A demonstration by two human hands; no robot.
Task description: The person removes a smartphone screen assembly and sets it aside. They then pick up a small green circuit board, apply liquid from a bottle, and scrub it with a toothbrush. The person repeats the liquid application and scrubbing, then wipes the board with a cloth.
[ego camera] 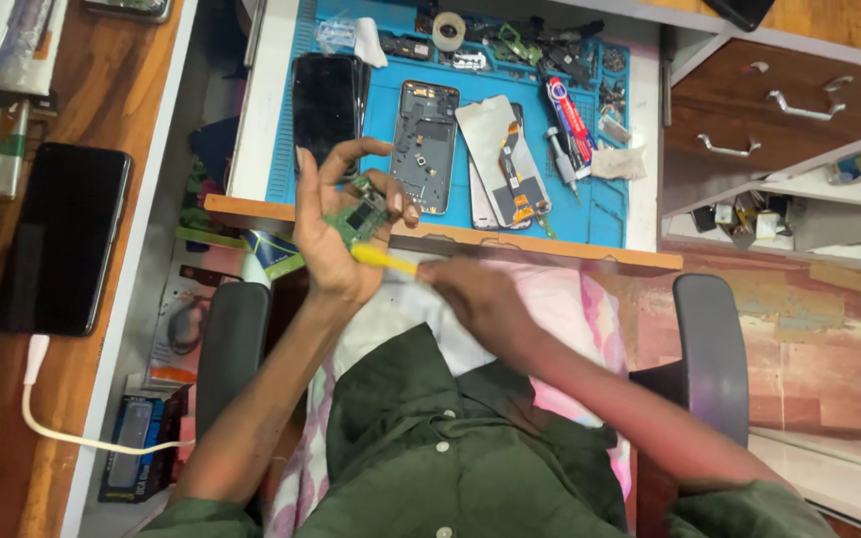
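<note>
Head view: left hand (336, 224) holds one green circuit board (361, 217) pinched between thumb and fingers, remaining fingers spread, over the desk edge. Right hand (475, 294) is closed around one yellow tool (383, 258), its tip touching the board's underside. On the blue mat (391, 70): one black phone (326, 100), one open phone frame (424, 144), one detached screen (503, 159), one red-blue tube (570, 120), one tape roll (448, 30), scattered small parts. One more black phone (62, 234) lies on the wooden desk at far left, white cable (62, 428) plugged in. Two chair armrests flank the person. Two drawer handles show at upper right.
</note>
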